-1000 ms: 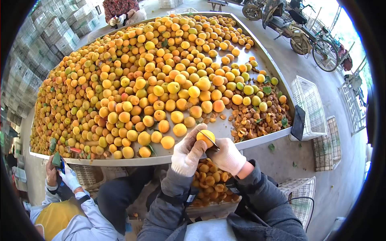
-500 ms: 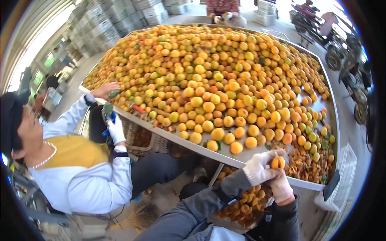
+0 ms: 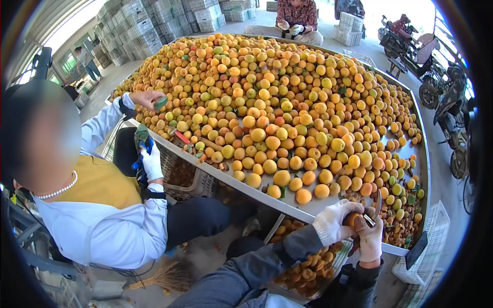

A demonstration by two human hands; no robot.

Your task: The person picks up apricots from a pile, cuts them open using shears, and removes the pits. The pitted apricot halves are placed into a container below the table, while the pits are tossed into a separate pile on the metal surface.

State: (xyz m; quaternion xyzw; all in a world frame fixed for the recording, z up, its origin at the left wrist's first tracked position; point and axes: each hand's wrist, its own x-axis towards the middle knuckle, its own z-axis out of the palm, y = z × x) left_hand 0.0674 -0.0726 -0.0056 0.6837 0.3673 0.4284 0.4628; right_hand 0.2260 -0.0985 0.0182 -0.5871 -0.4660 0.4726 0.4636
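My left hand [image 3: 333, 222], in a white fingerless-tipped glove, is closed around an apricot [image 3: 351, 219] over the near edge of the table. My right hand [image 3: 371, 240], also gloved, presses close against the same fruit. It grips a cutter with a curved metal blade [image 3: 379, 202] that points upward; its handle is mostly hidden by my fingers. Many whole apricots [image 3: 277, 133] lie heaped on the metal-rimmed table [image 3: 241, 189]. Brown scraps and leaves [image 3: 405, 226] lie beside my right hand. Below my forearms a crate is filled with split apricots [image 3: 308, 269].
A co-worker [image 3: 97, 205] sits at my left, holding a blue-handled tool [image 3: 141, 156] and a leaf-green item. A red-handled tool [image 3: 181, 136] lies on the table. Another person [image 3: 297, 20] sits opposite. A phone [image 3: 416, 250] and white crate [image 3: 436, 241] are at the right corner.
The opened apricot no longer shows between my hands; a closed, darker one does. My right hand has shifted right, and the curved blade now shows. The co-worker's reaching hand has lifted.
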